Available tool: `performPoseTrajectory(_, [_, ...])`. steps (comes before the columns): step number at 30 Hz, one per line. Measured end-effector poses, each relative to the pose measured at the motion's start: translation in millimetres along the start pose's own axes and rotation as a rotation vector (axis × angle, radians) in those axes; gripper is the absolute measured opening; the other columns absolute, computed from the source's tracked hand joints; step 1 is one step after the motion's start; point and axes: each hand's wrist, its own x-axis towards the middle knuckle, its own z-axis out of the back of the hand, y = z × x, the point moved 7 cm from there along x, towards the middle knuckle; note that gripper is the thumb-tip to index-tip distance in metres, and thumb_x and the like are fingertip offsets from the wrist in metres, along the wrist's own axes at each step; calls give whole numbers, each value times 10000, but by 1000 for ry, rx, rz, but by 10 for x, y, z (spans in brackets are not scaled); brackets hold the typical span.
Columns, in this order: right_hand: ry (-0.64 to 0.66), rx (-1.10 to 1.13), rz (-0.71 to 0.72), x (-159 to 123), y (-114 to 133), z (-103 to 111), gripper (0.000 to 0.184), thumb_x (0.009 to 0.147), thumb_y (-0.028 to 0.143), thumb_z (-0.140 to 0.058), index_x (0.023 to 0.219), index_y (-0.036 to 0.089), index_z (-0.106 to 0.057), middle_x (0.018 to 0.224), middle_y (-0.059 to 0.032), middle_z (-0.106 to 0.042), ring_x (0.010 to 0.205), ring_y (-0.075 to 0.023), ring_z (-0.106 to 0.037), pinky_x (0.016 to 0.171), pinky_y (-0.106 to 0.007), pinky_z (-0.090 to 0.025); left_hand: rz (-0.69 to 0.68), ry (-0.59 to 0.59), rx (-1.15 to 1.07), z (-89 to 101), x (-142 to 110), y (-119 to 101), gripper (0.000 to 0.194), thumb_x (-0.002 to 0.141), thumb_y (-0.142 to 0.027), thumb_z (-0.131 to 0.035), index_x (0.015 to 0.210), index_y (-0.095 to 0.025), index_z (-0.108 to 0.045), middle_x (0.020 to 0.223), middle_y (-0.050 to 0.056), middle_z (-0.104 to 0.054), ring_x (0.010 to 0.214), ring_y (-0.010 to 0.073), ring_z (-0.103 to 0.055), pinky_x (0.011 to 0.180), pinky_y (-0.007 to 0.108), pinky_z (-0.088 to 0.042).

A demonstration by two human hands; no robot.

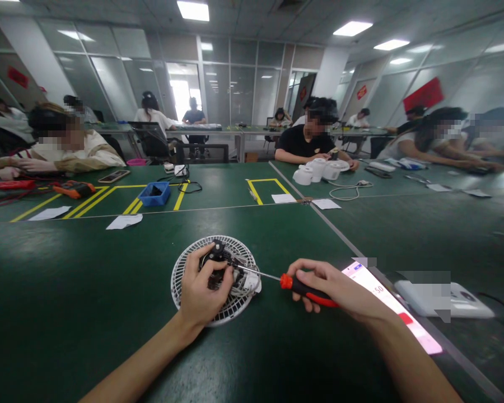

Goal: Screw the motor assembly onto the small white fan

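My right hand (313, 282) is wrapped round the black and red handle of a screwdriver (308, 290), whose metal shaft points left. Its tip meets a black motor assembly (219, 250), which my left hand (205, 285) grips from the near side. Under that assembly lies a round white fan grille (185, 302) on the green table. Pale wires and a white plastic part (251, 281) rest on the grille's right side. My fingers and the motor hide the exact spot where the tip sits.
A phone with a lit screen (397, 308) lies by my right forearm, beside a white device (466, 299). Farther off are a blue bin (154, 193), paper slips (125, 221) and white plastic housings (317, 169). Several people sit at tables around.
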Motion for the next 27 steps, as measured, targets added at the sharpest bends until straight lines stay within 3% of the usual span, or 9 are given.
performPoseTrajectory(7, [-59,237,61,-9,30,119,520,809,654,-669,1044,191,-633,837,-100,-768,597,-180,-648,510,-268,-443,5,-9,8,-7,-24,8,115,832,-155,-741,927,-188,-686,1277,120,-604,1168,268,-615,1014,465,-524])
performPoseTrajectory(12, [-157,214,19,82,-77,122,436,837,614,-636,948,193,-631,728,-66,-747,475,-130,-548,428,-232,-346,20,-22,-3,-8,-32,21,113,827,-163,-745,924,-186,-692,1277,118,-604,1166,271,-621,1018,470,-526])
performPoseTrajectory(17, [-115,144,15,126,-116,104,406,815,560,-701,927,175,-635,725,-50,-732,438,-81,-473,397,-198,-266,7,-26,0,-3,-21,3,121,826,-162,-751,925,-187,-687,1274,117,-603,1162,266,-623,1005,459,-534])
performPoseTrajectory(23, [-151,89,62,107,-89,173,474,758,536,-794,1030,185,-628,773,-38,-720,513,-107,-523,453,-215,-312,0,-17,7,-2,-25,2,123,828,-162,-752,929,-178,-685,1276,127,-598,1172,269,-615,1013,462,-527])
performPoseTrajectory(27, [-225,33,191,81,-12,234,518,627,422,-916,1017,205,-655,898,-25,-705,801,-186,-653,732,-297,-498,-3,-16,12,-2,-24,-3,116,837,-167,-744,935,-184,-686,1269,121,-602,1161,265,-618,1006,460,-531])
